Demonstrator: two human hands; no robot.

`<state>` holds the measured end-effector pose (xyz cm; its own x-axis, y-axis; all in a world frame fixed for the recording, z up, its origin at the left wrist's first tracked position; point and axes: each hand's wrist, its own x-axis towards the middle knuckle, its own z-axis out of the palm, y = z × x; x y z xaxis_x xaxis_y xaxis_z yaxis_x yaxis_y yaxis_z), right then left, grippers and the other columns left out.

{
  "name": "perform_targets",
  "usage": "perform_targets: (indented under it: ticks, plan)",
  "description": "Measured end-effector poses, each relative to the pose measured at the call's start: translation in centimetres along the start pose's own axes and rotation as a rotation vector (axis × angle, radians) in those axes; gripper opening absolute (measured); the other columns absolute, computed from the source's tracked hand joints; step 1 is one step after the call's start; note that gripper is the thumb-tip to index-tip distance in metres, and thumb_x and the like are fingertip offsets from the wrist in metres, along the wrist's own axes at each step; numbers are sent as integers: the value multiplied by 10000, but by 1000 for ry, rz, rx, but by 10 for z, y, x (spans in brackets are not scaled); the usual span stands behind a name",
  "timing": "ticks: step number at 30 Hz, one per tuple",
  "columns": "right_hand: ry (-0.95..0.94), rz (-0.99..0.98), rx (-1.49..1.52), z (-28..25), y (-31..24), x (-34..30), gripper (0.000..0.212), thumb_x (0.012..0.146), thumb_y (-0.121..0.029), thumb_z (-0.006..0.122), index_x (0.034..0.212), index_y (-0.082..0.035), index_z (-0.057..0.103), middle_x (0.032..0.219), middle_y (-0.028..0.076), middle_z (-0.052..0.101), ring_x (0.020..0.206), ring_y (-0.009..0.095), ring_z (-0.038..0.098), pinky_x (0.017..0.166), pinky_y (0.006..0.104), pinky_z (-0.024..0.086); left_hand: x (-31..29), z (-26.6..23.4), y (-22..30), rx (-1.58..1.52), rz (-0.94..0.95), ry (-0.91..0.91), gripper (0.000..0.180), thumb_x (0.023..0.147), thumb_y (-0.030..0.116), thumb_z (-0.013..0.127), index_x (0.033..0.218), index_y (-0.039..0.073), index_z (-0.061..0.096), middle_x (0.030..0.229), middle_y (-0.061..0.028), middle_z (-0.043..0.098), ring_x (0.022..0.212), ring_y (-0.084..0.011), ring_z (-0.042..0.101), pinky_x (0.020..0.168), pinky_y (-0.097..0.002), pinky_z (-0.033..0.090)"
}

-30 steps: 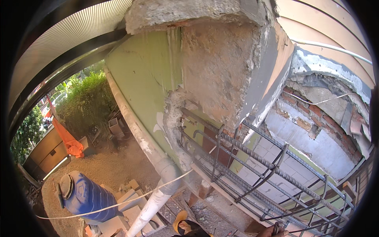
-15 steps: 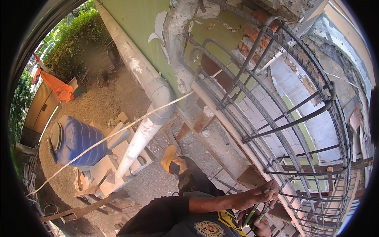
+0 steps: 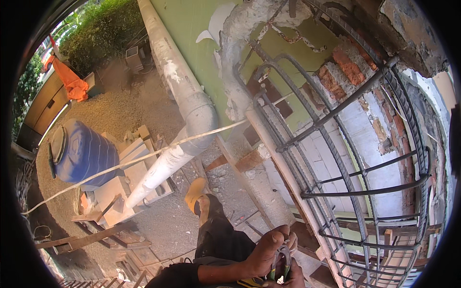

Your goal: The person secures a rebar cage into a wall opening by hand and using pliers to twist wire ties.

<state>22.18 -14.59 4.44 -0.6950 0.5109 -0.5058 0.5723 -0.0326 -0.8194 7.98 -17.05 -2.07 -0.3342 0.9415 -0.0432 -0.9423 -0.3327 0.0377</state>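
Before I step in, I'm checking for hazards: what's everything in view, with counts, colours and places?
rebar cage: 1, dark grey, right
drainpipe: 1, grey-white, left of centre
cord: 1, cream, across drainpipe
barrel: 1, blue, left
slabs: several, pale, beside barrel
cloth: 1, orange, upper left
hedge: 1, green, upper left
gravel: 1 patch, tan, left
wall: 1, green, upper centre
exposed bricks: several, red, upper right
pliers-like tool: 1, grey and green, between hands
shoe: 1, yellow, lower centre
trouser leg: 1, black, lower centre
left hand: 1, bare, lower centre
right hand: 1, bare, lower centre
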Motion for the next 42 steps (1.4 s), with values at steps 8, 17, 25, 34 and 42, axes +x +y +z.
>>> perform_targets:
  ticks: [8,17,25,34,42]
  plan:
    - [-322,-62,215,-1,2,19,970,713,-256,798,1445,29,229,1283,137,469,1202,218,441,1062,349,294,-28,23,23,392,207,387,456,821,496,704,834,85,506,786,37,490,742,-47,424,641,-221,358]
    - [74,-450,-58,-10,28,15,577,884,-231,609,1353,13,377,1165,222,524,1049,326,538,897,396,441,-10,66,29,1535,149,-325,376,805,275,764,663,36,511,736,-75,599,604,-147,569,527,-291,435]
    - [948,-548,937,-6,56,-20,324,997,-267,487,1044,36,593,977,169,647,908,236,636,844,369,507,21,144,-10,1486,-200,-1001,252,921,234,609,743,79,521,720,-50,593,551,-148,531,517,-311,433]
    - [1713,-1229,959,-98,23,-141,336,1019,-352,420,1149,-53,501,917,143,602,596,141,586,441,248,486,39,123,3,369,-66,-213,433,1022,429,368,710,131,404,587,-7,343,498,-134,352,522,-287,340]
    - [1986,-506,107,-175,26,-124,261,985,-246,527,1051,0,583,986,123,601,803,190,569,650,322,478,30,114,-13,838,-189,50,444,1016,419,419,658,178,315,546,52,257,418,-68,200,384,-245,214]
